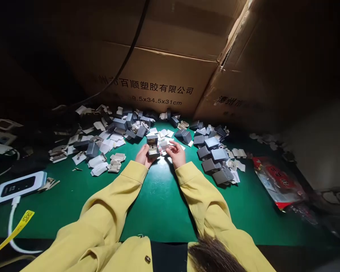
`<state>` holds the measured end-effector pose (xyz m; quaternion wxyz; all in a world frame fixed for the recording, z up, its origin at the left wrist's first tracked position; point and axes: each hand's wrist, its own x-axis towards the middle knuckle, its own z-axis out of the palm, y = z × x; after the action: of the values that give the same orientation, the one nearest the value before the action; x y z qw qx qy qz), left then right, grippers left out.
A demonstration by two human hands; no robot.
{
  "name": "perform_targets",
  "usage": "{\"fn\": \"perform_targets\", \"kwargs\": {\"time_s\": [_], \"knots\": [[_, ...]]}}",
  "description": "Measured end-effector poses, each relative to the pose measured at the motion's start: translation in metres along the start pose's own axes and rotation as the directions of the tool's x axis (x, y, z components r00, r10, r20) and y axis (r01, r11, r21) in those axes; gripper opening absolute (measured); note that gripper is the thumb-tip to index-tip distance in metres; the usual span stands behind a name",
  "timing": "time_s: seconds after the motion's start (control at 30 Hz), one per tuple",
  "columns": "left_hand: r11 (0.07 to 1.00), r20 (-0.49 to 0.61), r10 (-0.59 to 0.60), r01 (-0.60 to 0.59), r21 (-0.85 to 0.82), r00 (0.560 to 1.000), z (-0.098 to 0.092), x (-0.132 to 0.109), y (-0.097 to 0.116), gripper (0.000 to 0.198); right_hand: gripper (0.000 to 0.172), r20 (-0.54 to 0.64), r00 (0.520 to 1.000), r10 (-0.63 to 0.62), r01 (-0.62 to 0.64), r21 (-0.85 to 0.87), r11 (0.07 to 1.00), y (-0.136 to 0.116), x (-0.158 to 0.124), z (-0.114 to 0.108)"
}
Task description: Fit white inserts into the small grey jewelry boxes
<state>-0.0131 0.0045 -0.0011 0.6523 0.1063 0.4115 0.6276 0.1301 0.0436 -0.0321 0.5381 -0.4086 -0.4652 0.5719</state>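
Note:
My left hand [144, 156] is closed round a small dark hinged box [153, 147], its lid standing up. Inside the box lies a pale insert whose details are too small to make out. Just to the right, my right hand [176, 153] pinches a small white card [164, 146] between thumb and fingertips, close beside the box. Behind both hands, several loose white pieces [170, 133] of card lie on the green tabletop [161, 204].
Heaps of dark grey boxes [120, 124] and white card scraps lie left; more grey boxes [219, 154] lie right. A red and clear plastic bag [280, 181] is at far right, a white device [19, 187] with a cable at left. Large cartons [158, 68] stand behind.

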Motion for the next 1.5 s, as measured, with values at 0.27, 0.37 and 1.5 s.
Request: {"fn": "perform_targets", "kwargs": {"time_s": [0.27, 0.37, 1.5], "knots": [[0.997, 0.091, -0.062, 0.066, -0.040, 0.994, 0.001, -0.006, 0.002, 0.006, 0.050, -0.173, 0.985, -0.019, 0.010, -0.050, 0.999, -0.005, 0.008, -0.011], [0.994, 0.139, -0.108, 0.110, -0.006, 0.984, -0.004, -0.005, 0.001, 0.016, 0.048, -0.271, 0.962, -0.047, 0.038, -0.041, 0.998, 0.000, 0.012, -0.014], [0.985, 0.216, -0.113, 0.081, 0.153, 0.970, -0.011, 0.000, -0.007, 0.038, 0.015, 0.451, 0.849, -0.273, 0.527, -0.704, 0.476, -0.020, -0.025, 0.011]]}}
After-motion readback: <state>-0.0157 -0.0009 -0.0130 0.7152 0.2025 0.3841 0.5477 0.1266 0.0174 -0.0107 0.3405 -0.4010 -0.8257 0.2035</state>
